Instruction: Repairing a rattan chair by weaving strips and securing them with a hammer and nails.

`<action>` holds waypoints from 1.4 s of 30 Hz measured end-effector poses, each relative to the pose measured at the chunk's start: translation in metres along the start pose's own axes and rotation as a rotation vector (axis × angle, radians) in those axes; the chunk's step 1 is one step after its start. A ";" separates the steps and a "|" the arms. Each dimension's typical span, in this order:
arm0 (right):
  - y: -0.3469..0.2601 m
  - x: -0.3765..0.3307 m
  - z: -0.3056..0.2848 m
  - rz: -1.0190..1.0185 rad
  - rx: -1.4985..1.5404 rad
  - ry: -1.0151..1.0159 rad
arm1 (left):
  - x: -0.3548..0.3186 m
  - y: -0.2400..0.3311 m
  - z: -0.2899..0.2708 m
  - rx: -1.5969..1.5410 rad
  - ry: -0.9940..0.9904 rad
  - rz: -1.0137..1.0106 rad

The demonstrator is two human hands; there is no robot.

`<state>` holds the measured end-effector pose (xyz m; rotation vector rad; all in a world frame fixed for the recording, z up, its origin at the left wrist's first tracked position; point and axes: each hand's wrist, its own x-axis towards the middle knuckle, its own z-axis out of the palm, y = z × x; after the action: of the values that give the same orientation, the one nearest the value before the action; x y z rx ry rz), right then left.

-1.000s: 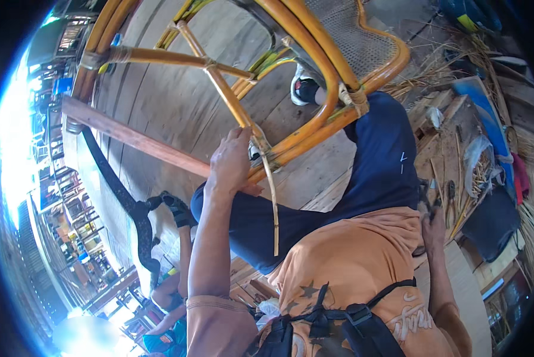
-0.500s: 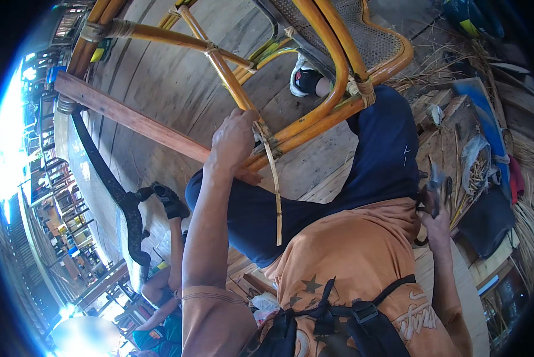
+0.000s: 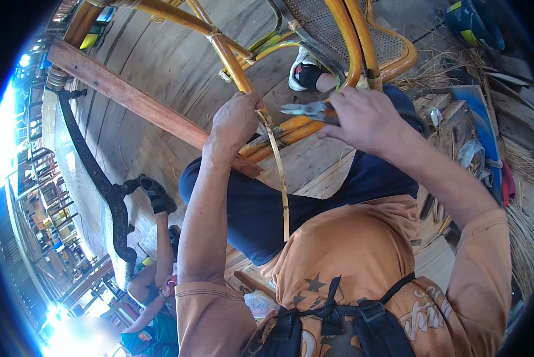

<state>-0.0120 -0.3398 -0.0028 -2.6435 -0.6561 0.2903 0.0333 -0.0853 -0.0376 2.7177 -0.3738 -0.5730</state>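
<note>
My left hand (image 3: 236,121) is closed around the lower end of a yellow-brown rattan pole (image 3: 236,71), part of a chair frame, where it meets the lower rails (image 3: 300,132). A thin pale rattan strip (image 3: 281,178) comes out at that joint beneath my fingers and hangs down over my lap. In my right hand (image 3: 368,116) is a pair of pruning shears (image 3: 307,110), the blades pointing left toward the strip, a short way from it. The blades look slightly parted. Woven cane (image 3: 371,47) fills the seat panel beyond.
A reddish wooden plank (image 3: 130,101) slants in from the left to my lap. Offcuts, a clear plastic bag (image 3: 472,152) and loose fibre strands (image 3: 526,238) lie on the right. A dark curved frame piece (image 3: 91,157) and another person (image 3: 160,285) are at left.
My right hand has come up from beside my right hip to the frame, bringing the pruning shears close to the strip. My left hand keeps its hold; the view has shifted slightly.
</note>
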 end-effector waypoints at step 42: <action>0.060 -0.184 0.021 0.930 0.390 0.240 | -0.106 0.038 0.007 -0.776 0.410 -0.338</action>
<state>-0.1539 -0.4715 -0.0283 -2.3540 0.6771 0.2987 -0.0708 -0.0877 0.0070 2.0551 0.3556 -0.1627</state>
